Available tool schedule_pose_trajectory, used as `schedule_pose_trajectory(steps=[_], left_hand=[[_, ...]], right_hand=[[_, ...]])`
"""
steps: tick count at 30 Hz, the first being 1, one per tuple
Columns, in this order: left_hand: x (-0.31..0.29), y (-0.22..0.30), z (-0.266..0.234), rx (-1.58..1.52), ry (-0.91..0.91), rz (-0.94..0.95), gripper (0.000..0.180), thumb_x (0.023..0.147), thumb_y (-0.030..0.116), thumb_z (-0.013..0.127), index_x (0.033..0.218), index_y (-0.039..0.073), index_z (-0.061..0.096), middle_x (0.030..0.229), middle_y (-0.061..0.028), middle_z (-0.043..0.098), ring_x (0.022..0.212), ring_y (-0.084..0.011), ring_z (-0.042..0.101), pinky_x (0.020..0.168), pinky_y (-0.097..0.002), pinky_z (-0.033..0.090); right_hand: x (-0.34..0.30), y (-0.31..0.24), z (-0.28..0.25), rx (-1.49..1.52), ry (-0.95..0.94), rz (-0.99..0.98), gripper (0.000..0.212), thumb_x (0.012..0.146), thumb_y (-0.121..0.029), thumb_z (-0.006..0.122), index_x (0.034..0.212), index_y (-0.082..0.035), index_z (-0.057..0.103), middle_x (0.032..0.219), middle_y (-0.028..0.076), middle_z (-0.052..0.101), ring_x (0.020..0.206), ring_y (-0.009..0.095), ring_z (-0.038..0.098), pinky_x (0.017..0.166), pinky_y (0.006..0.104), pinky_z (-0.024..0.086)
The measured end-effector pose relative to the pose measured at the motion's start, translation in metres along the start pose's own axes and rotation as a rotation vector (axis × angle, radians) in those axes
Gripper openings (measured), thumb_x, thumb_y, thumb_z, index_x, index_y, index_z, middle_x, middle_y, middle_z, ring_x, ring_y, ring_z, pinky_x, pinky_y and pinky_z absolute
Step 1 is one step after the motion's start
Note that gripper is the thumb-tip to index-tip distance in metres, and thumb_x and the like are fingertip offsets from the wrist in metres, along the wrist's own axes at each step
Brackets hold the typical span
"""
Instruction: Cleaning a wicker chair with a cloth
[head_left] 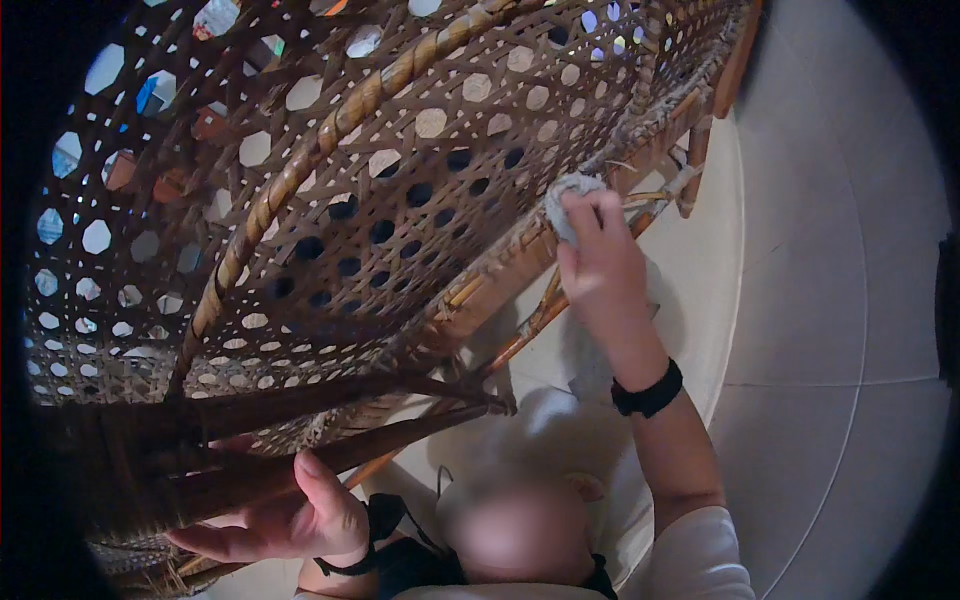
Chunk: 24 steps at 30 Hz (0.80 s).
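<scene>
A large piece of woven rattan furniture, which looks like a chair (430,190), fills the left and middle of the head view, tilted. My right hand (605,260) pinches a crumpled pale grey cloth (568,205) and presses it against the bound lower edge of the weave. At the lower left, my left hand (290,515) grips the dark pole frame (250,485) of the chair, thumb on the near side. Some of its fingers are hidden behind the poles. A thick wrapped rattan rib (320,150) curves across the open weave.
Pale floor tiles (800,300) with thin joint lines lie to the right. Thin rattan struts (530,325) run beneath the chair's edge. Colourful objects (160,95), too broken up to name, show through the weave holes at the upper left.
</scene>
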<state>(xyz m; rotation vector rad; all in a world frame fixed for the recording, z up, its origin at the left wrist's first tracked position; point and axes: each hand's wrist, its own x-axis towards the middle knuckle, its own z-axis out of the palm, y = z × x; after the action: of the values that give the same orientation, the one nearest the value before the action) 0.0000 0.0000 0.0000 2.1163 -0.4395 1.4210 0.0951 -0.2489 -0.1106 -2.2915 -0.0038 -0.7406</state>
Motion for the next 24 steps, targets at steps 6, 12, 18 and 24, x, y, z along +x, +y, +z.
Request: schedule_pose_trajectory(steps=[6, 12, 18, 24], left_hand=[[0.001, -0.006, -0.002, -0.003, 0.014, -0.032, 0.096, 0.079, 0.018, 0.068, 0.143, 0.012, -0.004, 0.146, -0.0177, 0.009, 0.126, -0.0322, 0.032, 0.098, -0.0415, 0.039], [-0.003, -0.006, 0.0, -0.016, 0.017, -0.009, 0.095, 0.078, 0.014, 0.067, 0.143, 0.013, -0.003, 0.146, -0.0177, 0.009, 0.127, -0.0324, 0.031, 0.099, -0.0422, 0.039], [-0.004, -0.006, 0.001, 0.002, 0.04, -0.059, 0.093, 0.08, 0.016, 0.066, 0.143, 0.011, -0.002, 0.145, -0.0182, 0.01, 0.127, -0.0334, 0.03, 0.1, -0.0427, 0.037], [-0.004, -0.005, 0.001, -0.09, 0.014, 0.006, 0.082, 0.082, 0.002, 0.06, 0.142, 0.012, 0.006, 0.136, -0.0139, 0.031, 0.115, -0.0243, 0.043, 0.098, -0.0377, 0.037]], right_hand=[[-0.018, -0.016, 0.004, 0.109, 0.018, -0.066, 0.043, 0.07, 0.002, 0.057, 0.112, -0.008, 0.051, 0.103, 0.013, 0.05, 0.088, 0.034, 0.056, 0.074, 0.0408, 0.046], [0.005, 0.003, -0.011, -0.069, 0.158, 0.051, 0.043, 0.072, 0.0, 0.054, 0.113, -0.012, 0.052, 0.103, 0.011, 0.051, 0.089, 0.033, 0.056, 0.075, 0.0411, 0.047], [-0.004, -0.017, -0.002, -0.016, -0.008, -0.045, 0.041, 0.072, -0.001, 0.056, 0.111, -0.013, 0.053, 0.098, 0.011, 0.05, 0.087, 0.03, 0.055, 0.071, 0.0405, 0.048], [-0.02, -0.05, 0.005, -0.094, -0.034, -0.101, 0.038, 0.075, -0.006, 0.058, 0.112, -0.007, 0.053, 0.096, 0.01, 0.05, 0.084, 0.03, 0.056, 0.069, 0.038, 0.049]])
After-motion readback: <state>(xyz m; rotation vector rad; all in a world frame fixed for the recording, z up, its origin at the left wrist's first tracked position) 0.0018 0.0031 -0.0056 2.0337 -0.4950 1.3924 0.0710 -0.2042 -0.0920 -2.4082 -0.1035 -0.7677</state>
